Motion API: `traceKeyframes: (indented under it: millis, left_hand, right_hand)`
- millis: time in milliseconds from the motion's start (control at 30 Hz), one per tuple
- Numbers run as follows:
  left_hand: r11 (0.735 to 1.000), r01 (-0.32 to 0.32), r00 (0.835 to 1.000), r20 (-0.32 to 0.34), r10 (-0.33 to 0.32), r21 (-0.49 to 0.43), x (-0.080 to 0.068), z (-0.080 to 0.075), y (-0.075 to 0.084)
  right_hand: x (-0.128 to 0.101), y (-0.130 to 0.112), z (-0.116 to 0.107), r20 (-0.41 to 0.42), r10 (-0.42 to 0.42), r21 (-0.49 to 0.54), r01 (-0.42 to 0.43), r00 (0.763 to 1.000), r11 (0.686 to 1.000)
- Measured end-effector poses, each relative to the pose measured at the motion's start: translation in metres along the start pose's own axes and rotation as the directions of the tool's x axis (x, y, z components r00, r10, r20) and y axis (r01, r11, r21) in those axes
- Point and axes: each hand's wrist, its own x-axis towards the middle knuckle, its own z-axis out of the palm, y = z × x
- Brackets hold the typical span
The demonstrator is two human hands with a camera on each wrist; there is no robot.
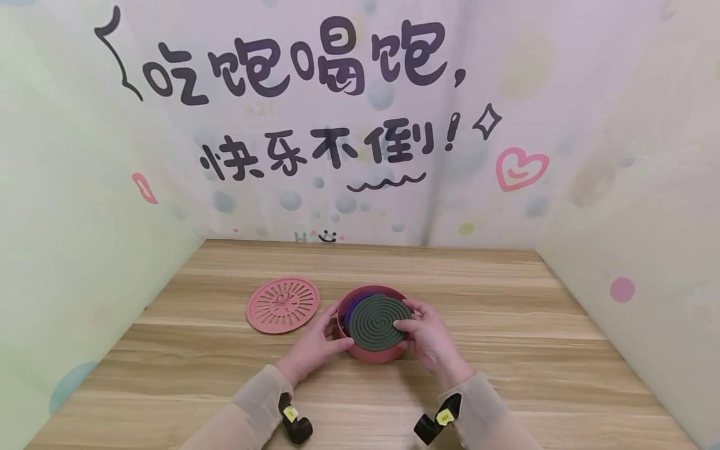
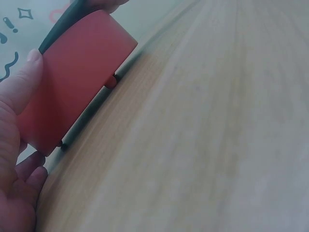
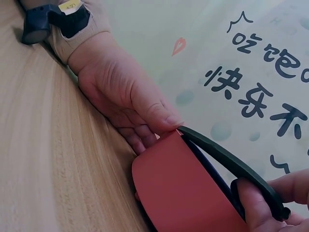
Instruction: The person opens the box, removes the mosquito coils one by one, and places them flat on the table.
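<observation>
Only head view shows lid (image 1: pixel 283 304) | left hand (image 1: pixel 315 340) grips tray (image 1: pixel 372 357) | right hand (image 1: pixel 425 332) pinches coil (image 1: pixel 375 322)

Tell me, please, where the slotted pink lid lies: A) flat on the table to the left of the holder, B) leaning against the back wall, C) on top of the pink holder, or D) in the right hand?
A: the lid lies flat on the table, left of the holder that both hands grip.

Beige sheer sleeves (image 1: pixel 255 400), black wrist cameras (image 1: pixel 296 425) with yellow labels.
</observation>
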Motion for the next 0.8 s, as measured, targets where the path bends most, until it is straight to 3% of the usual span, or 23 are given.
traceKeyframes:
  millis: [433, 667, 800]
  left_hand:
    - [0.999, 0.029, 0.999, -0.019, -0.029, 0.031, 0.0, 0.0, 0.0]
    - [0.999, -0.007, 0.998, -0.062, 0.01, 0.051, 0.011, 0.0, -0.03]
    - [0.999, -0.017, 0.998, -0.058, 0.019, 0.035, 0.012, 0.0, -0.031]
  right_hand:
    - [0.002, 0.003, -0.002, -0.035, -0.022, 0.064, 0.024, 0.999, 0.998]
    - [0.006, -0.007, -0.01, -0.07, -0.006, 0.174, 0.019, 0.998, 0.985]
    - [0.012, -0.017, -0.021, -0.099, -0.026, 0.189, 0.044, 0.995, 0.981]
